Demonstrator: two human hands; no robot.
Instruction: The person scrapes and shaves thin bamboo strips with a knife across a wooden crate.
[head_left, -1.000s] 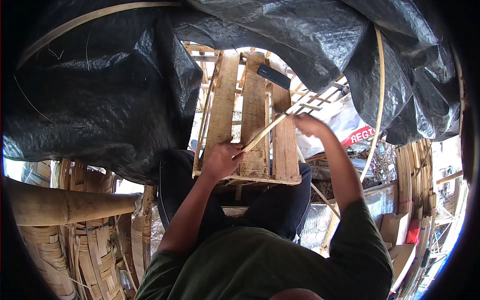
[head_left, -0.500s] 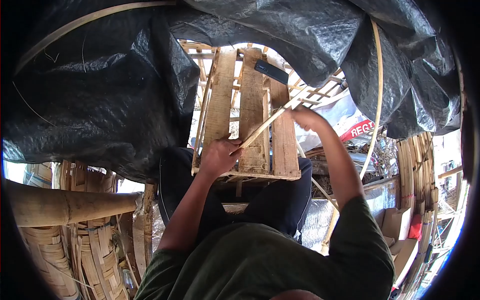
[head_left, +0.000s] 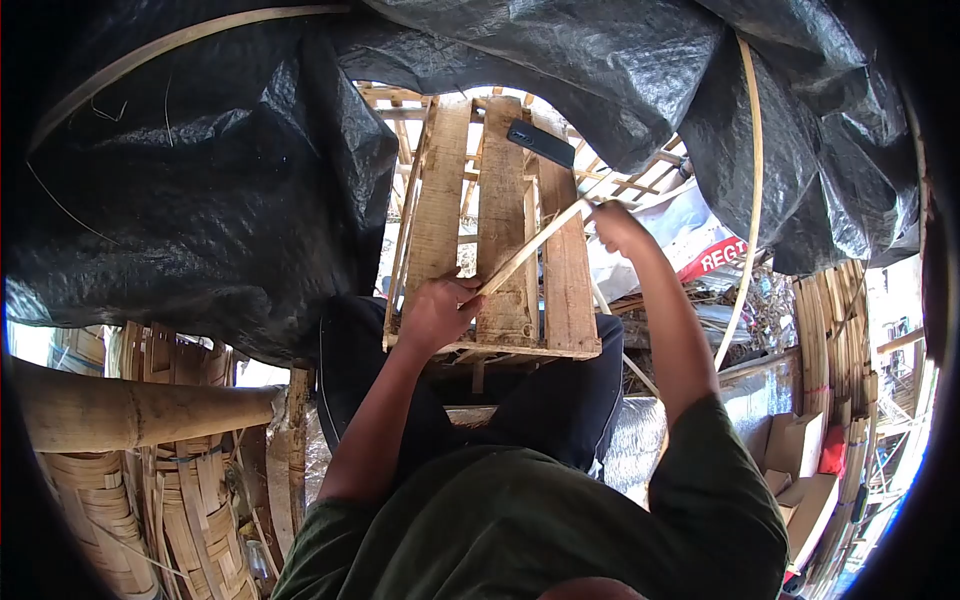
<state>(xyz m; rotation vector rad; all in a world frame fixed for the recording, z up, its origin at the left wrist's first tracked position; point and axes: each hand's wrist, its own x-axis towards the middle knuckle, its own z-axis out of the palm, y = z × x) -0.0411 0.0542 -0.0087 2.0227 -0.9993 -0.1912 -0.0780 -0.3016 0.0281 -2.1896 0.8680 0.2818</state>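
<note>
Over the near left part of the slatted wooden surface (head_left: 433,210): one left hand (head_left: 436,312), back upward, forearm slanting up from the person's lap. Its fingers are narrowed on the near end of a pale wooden strip (head_left: 533,248).

Beyond the right edge of the surface: one right hand (head_left: 617,229), level with the surface's middle, elbow out to the side, forearm upright and leaning inward, wrist bent toward the strip. Fingers curled, close at the strip's far end; whether they grip anything cannot be told for blur.

Strip: single, straight, slanting from the left hand over the middle and right boards to the right edge, by the right hand.

Writing: one white sheet (head_left: 650,262) with a red band (head_left: 713,260), outside the right edge; white capitals, "REG" legible, next letter partly hidden.

Near the far right corner: one dark phone (head_left: 542,144), lying aslant over the middle and right boards; no brand legible.

Surroundings: black plastic sheeting (head_left: 200,200) around the far side; bamboo pole (head_left: 150,412) at left; cardboard boxes (head_left: 797,447) at right.
</note>
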